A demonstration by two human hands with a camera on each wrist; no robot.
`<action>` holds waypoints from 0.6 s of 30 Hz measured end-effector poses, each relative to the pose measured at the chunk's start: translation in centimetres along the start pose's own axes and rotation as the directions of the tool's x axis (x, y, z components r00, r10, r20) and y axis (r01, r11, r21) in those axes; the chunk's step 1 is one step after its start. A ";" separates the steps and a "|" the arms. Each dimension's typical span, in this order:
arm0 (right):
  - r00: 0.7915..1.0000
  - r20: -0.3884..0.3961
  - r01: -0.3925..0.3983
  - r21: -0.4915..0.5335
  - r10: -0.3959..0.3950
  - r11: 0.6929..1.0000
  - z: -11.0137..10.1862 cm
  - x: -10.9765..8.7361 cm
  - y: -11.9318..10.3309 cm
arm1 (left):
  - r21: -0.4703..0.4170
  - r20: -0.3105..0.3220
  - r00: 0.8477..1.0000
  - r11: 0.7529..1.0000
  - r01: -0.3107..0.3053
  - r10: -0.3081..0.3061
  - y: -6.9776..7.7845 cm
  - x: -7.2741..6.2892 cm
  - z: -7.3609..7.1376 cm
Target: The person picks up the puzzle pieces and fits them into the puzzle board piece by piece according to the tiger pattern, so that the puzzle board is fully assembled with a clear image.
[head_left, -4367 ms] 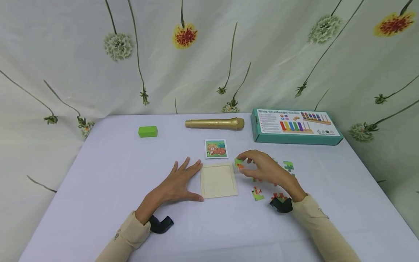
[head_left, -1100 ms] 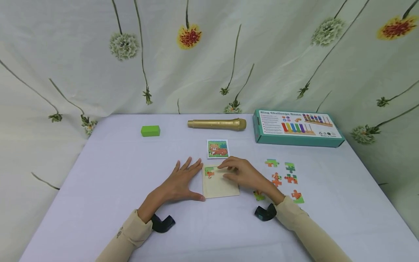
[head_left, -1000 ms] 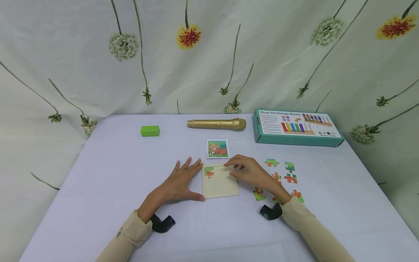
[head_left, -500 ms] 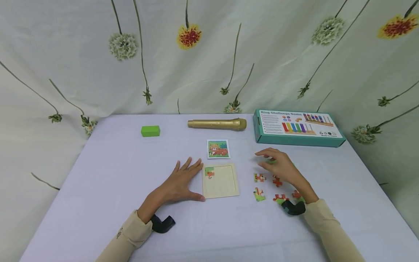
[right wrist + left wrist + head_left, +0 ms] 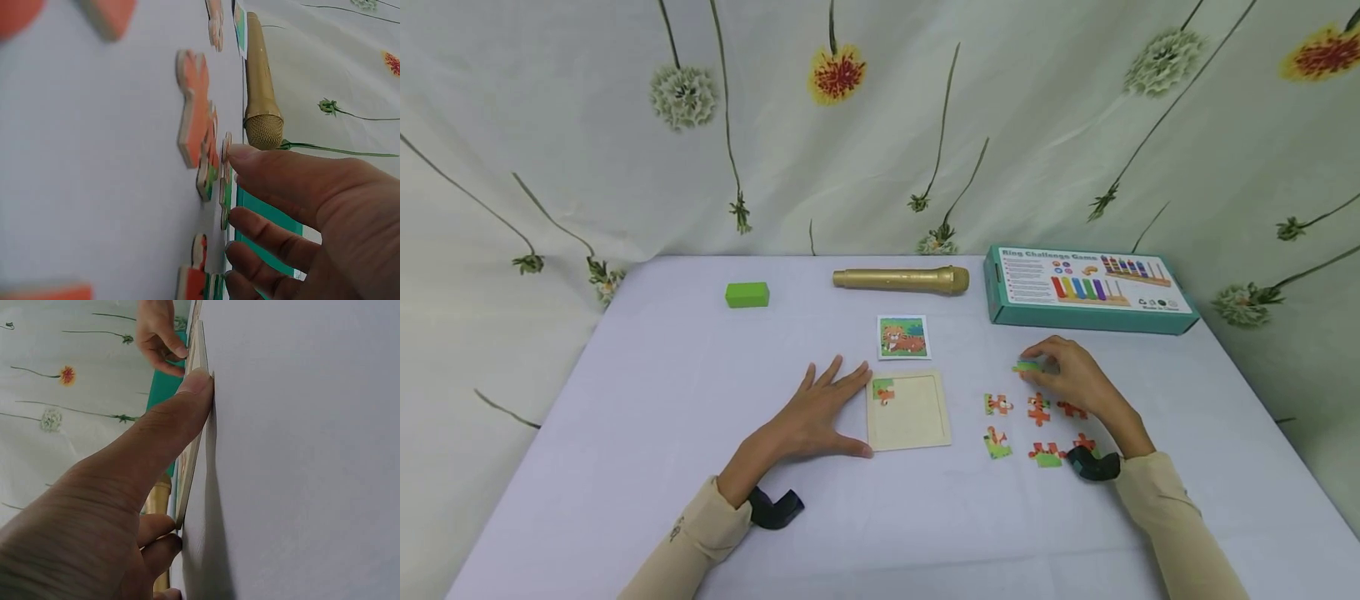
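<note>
My left hand lies flat on the table, thumb tip touching the corner of the wooden puzzle tray. Beyond it I see my right hand with fingers curled, and the gold microphone behind the tray.

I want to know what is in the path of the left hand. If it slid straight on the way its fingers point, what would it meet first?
The left hand lies flat, fingers aimed up and right. Its fingertips already touch the wooden puzzle tray at its left edge, so it would likely push the tray first; the picture card lies beyond.

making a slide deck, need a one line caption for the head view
Left hand rests flat beside the puzzle tray while the right hand pinches a green puzzle piece.
</note>
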State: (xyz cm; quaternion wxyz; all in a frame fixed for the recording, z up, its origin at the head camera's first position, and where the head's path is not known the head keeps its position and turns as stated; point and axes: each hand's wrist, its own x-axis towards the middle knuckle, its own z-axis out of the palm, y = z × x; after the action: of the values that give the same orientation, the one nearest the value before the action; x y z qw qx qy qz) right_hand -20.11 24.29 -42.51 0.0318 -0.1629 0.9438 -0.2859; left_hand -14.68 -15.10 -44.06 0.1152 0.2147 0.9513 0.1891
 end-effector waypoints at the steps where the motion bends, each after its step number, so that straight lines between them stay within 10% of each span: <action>1: 1.000 0.008 -0.002 -0.012 0.002 1.000 0.0 0.0 0.1 | 0.000 0.000 1.000 1.000 0.000 0.000 0.0 0.0 0.0; 18: 0.999 0.023 -0.023 0.001 0.023 1.000 0.4 0.1 0.1 | -0.030 0.001 1.000 1.000 0.006 -0.005 0.3 0.0 -0.3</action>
State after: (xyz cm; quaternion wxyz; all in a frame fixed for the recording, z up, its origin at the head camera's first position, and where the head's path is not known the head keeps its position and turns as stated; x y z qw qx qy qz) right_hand -20.16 24.18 -42.91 0.0461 -0.1553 0.9450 -0.2843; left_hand -14.63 -14.96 -43.68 0.1195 0.2105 0.9489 0.2027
